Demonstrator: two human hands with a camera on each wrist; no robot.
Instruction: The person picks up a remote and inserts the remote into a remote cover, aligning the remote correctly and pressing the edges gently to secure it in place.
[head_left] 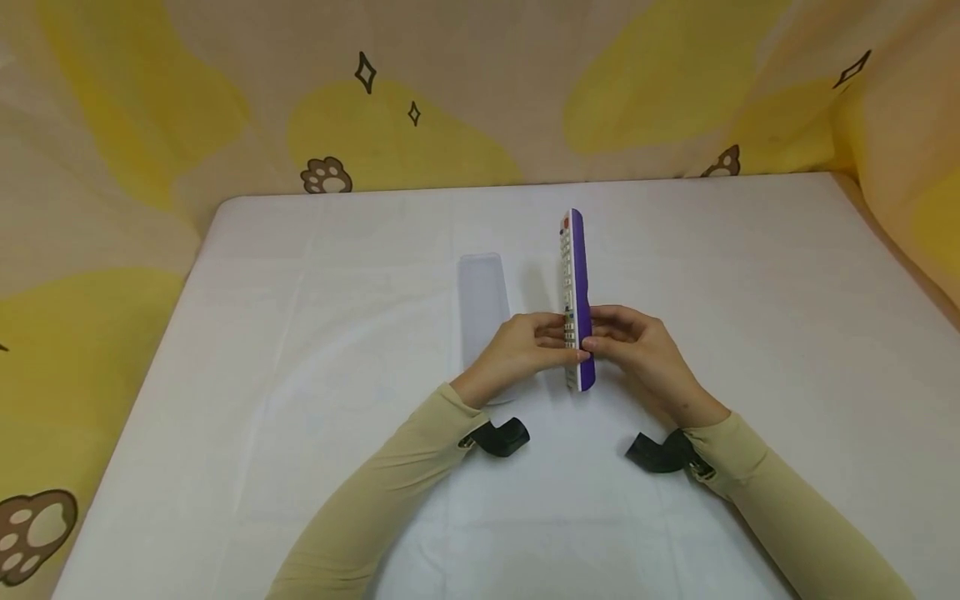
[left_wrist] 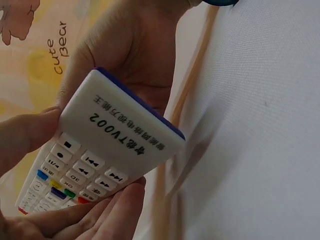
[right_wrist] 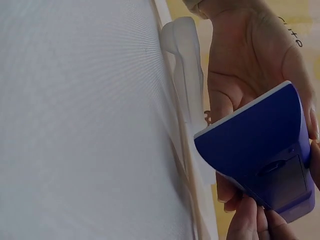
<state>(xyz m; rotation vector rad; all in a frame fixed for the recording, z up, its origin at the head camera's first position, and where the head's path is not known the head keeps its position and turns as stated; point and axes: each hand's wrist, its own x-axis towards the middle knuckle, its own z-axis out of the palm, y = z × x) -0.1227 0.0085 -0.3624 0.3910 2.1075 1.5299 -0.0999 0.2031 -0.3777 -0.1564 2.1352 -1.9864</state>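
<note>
A white remote control [head_left: 577,292] with a purple back stands on its long side between both hands, above the table. Its buttons face the left hand [head_left: 517,346], whose thumb and fingers grip the lower edges. From the other side the right hand [head_left: 637,346] pinches the purple back part, thumb on the near edge. In the left wrist view, the white button face of the remote [left_wrist: 115,117] carries printed lettering. The right wrist view shows its purple back [right_wrist: 255,130] with a battery cover. Just left of it a clear plastic case [head_left: 483,292] lies on the table, partly hidden by the left hand.
The table [head_left: 337,350] is covered in white cloth. Behind it hangs a yellow and beige curtain [head_left: 465,83] with paw prints. Dark straps [head_left: 506,437] are fixed at both wrists, over beige sleeves [head_left: 390,492].
</note>
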